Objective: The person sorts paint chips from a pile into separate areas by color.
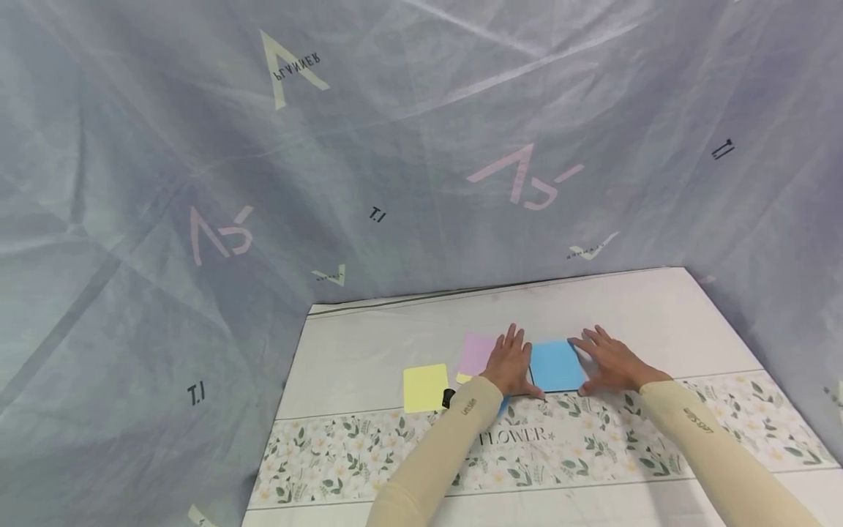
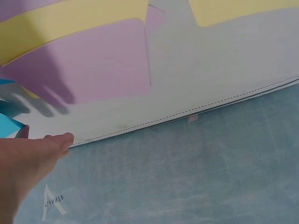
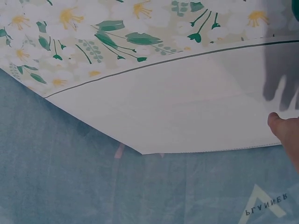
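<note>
1. We are seeing the blue-grey curtain (image 1: 132, 293) hanging well to the left of the blue square and also running behind it
2. We are viewing a white table cover (image 1: 356, 351) spreading under and around the blue square, its floral band (image 1: 329, 457) running on the near side
3. We are finding a yellow square (image 1: 424, 388) lying flat, well to the left of the blue square
4. We are noticing a pink sheet (image 1: 474, 356) lying nearer on the left of the blue square, partly hidden by the hand, with a yellow edge (image 1: 464, 378) showing at its near side
5. We are glimpsing a blue piece (image 1: 504, 404) peeking out under the left wrist, to the near left of the blue square
6. We are watching the left hand (image 1: 510, 366) spreading its fingers at the left side of the blue square, thumb reaching its near left corner, gripping nothing we are making out
7. We are seeing the blue square (image 1: 556, 364) itself lying on the cover between both hands
8. We are watching the right hand (image 1: 612, 362) bracketing the right side of the blue square, opened wide, fingers nearly straight, an index finger at the far corner and the thumb at the near one
</note>
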`<state>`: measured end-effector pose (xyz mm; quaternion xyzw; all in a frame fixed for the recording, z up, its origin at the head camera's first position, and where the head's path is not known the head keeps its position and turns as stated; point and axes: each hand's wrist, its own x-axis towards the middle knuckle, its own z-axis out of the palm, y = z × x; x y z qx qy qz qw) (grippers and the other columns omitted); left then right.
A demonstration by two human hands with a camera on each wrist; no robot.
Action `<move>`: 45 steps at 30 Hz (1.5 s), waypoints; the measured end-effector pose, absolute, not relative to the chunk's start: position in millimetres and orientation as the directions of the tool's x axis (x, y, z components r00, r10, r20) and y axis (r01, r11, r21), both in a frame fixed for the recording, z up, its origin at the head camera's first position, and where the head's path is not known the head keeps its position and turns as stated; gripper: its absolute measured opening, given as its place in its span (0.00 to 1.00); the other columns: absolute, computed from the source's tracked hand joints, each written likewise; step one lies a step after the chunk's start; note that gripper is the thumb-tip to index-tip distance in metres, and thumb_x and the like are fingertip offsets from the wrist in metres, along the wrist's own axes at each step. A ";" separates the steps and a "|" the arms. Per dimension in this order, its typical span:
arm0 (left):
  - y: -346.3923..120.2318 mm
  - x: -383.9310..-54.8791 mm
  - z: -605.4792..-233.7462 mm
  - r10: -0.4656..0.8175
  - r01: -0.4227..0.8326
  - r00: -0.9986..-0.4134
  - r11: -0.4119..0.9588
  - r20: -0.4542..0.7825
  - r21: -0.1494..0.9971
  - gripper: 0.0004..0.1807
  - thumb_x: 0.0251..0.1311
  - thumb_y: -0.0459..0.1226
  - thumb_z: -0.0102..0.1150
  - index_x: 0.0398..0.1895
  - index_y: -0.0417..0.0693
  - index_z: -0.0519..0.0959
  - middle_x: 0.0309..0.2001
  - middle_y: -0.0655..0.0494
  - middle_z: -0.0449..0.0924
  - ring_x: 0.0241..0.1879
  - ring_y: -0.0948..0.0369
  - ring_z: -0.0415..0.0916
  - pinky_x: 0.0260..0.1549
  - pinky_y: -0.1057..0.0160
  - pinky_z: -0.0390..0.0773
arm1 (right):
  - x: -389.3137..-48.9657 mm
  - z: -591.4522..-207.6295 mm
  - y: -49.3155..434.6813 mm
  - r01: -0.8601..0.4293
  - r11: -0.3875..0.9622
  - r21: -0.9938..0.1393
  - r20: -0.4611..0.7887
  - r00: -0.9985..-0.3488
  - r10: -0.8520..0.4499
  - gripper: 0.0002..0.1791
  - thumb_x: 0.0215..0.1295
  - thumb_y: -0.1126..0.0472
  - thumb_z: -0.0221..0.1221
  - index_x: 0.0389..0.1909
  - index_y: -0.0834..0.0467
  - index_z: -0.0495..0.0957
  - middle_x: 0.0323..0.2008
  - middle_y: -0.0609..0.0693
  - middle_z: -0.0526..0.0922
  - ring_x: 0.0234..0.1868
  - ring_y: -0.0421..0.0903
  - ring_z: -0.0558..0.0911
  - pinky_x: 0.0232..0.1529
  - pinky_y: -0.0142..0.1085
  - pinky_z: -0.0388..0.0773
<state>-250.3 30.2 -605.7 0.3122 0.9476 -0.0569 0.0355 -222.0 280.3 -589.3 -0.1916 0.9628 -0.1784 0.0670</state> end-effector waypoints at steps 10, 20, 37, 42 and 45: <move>33.9 -244.6 -601.4 0.573 0.588 -0.808 0.798 -0.133 -0.133 0.62 0.38 0.79 0.57 0.74 0.53 0.64 0.79 0.50 0.50 0.80 0.52 0.39 0.75 0.55 0.53 | -222.9 -594.8 283.2 -0.357 0.861 -0.363 -0.067 -0.911 -0.406 0.59 0.36 0.40 0.79 0.70 0.63 0.66 0.70 0.77 0.57 0.71 0.79 0.51 0.63 0.74 0.55; 35.5 -245.7 -602.1 0.556 0.576 -0.816 0.807 -0.157 -0.134 0.62 0.37 0.79 0.58 0.74 0.54 0.64 0.79 0.51 0.49 0.80 0.52 0.38 0.76 0.55 0.51 | -225.5 -594.2 282.9 -0.374 0.859 -0.349 -0.065 -0.905 -0.421 0.59 0.36 0.41 0.79 0.69 0.63 0.67 0.70 0.77 0.58 0.71 0.79 0.51 0.63 0.74 0.55; 34.2 -246.0 -607.4 0.565 0.584 -0.810 0.801 -0.157 -0.129 0.61 0.38 0.79 0.57 0.73 0.53 0.65 0.79 0.48 0.49 0.80 0.50 0.41 0.75 0.55 0.54 | -227.1 -594.1 282.1 -0.341 0.871 -0.355 -0.121 -0.907 -0.404 0.60 0.34 0.38 0.79 0.69 0.63 0.67 0.70 0.79 0.55 0.72 0.79 0.48 0.64 0.74 0.51; 34.3 -245.5 -605.1 0.570 0.589 -0.806 0.801 -0.162 -0.111 0.61 0.38 0.79 0.57 0.74 0.54 0.64 0.79 0.47 0.49 0.80 0.50 0.41 0.75 0.55 0.55 | -227.9 -595.2 282.8 -0.315 0.875 -0.367 -0.144 -0.910 -0.388 0.62 0.33 0.38 0.79 0.70 0.63 0.67 0.71 0.79 0.53 0.72 0.79 0.46 0.65 0.74 0.49; 34.3 -245.5 -605.0 0.566 0.585 -0.808 0.804 -0.165 -0.110 0.62 0.38 0.79 0.57 0.75 0.54 0.63 0.79 0.47 0.48 0.80 0.50 0.41 0.75 0.55 0.54 | -228.7 -596.8 283.1 -0.313 0.877 -0.365 -0.148 -0.910 -0.387 0.62 0.32 0.37 0.79 0.70 0.63 0.66 0.71 0.79 0.52 0.72 0.79 0.46 0.65 0.74 0.49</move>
